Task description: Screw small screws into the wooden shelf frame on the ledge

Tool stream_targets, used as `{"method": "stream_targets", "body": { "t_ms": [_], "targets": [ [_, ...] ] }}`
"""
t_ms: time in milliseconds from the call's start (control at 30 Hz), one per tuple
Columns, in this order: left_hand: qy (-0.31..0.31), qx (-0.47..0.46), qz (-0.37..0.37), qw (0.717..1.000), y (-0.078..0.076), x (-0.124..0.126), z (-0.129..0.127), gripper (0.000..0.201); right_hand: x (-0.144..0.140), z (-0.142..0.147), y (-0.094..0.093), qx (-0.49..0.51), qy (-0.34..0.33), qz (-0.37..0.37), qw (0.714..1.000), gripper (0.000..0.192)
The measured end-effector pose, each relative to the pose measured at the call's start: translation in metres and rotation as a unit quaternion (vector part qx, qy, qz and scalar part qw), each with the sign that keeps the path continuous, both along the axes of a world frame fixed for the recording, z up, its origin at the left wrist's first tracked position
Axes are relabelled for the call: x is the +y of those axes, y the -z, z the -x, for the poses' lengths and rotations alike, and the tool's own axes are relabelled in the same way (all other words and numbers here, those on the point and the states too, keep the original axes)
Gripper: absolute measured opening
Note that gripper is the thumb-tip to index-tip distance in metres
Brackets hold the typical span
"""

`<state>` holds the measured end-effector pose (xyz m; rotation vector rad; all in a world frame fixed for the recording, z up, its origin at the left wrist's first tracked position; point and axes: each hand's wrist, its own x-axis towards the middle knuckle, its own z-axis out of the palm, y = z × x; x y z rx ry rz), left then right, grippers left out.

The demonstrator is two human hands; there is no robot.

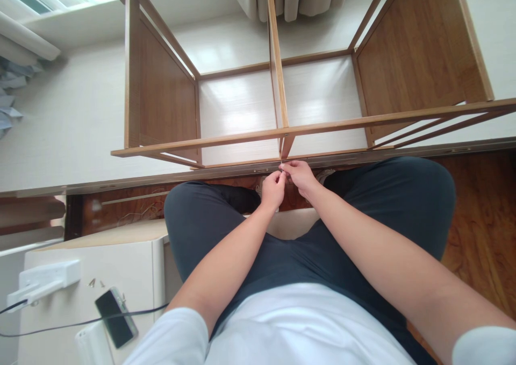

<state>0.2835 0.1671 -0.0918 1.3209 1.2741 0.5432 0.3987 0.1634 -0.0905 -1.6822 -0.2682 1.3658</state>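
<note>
Head view. Person is sitting cross-legged, both hands meeting at centre frame, just at six o'clock of the wooden shelf frame (282, 131). Left hand (273, 188) and right hand (299, 174) are each pinching fingertips together on one small pale item (281, 167), too tiny to identify, right against the frame's lower rail. It is looking light and stiff, easily dropped; fingertip hold suits it. Frame: thin brown slats, open back. At eight o'clock, a phone (116, 317) is lying on a white box (121, 268).
</note>
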Motion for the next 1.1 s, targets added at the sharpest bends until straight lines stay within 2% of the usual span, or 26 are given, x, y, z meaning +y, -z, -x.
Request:
{"method": "stream_targets", "body": {
  "t_ms": [133,267,400,533,700,900,1000,1100],
  "targets": [
    [-0.035,-0.082,0.093,0.992,0.002,-0.001,-0.003,0.041,0.000,0.001,0.000,0.003,-0.003,-0.002,1.000,0.024],
    [-0.071,-0.164,0.208,0.962,0.003,-0.002,-0.006,0.044,-0.001,0.002,-0.004,0.015,-0.012,-0.002,1.000,0.027],
    [-0.075,-0.210,0.244,0.944,0.005,-0.003,-0.006,0.046,-0.002,0.003,-0.008,0.033,-0.008,-0.007,0.999,0.026],
    [-0.076,-0.206,0.251,0.943,0.006,-0.003,-0.006,0.047,-0.002,0.003,-0.006,0.045,-0.011,-0.011,0.999,0.028],
    [-0.066,-0.175,0.199,0.962,0.006,-0.003,-0.005,0.044,-0.002,0.002,-0.003,0.033,-0.008,-0.011,0.999,0.026],
    [-0.029,-0.071,0.053,0.996,0.005,-0.001,-0.002,0.038,0.001,0.002,-0.004,0.031,0.014,-0.003,0.999,0.015],
    [-0.017,-0.005,-0.009,1.000,0.000,-0.001,-0.001,0.034,0.001,0.002,-0.007,0.025,0.016,0.004,1.000,0.013],
    [-0.014,0.038,-0.034,0.999,-0.007,-0.001,-0.001,0.031,0.001,0.001,-0.010,0.020,0.012,0.009,1.000,0.013]
  ]
}}
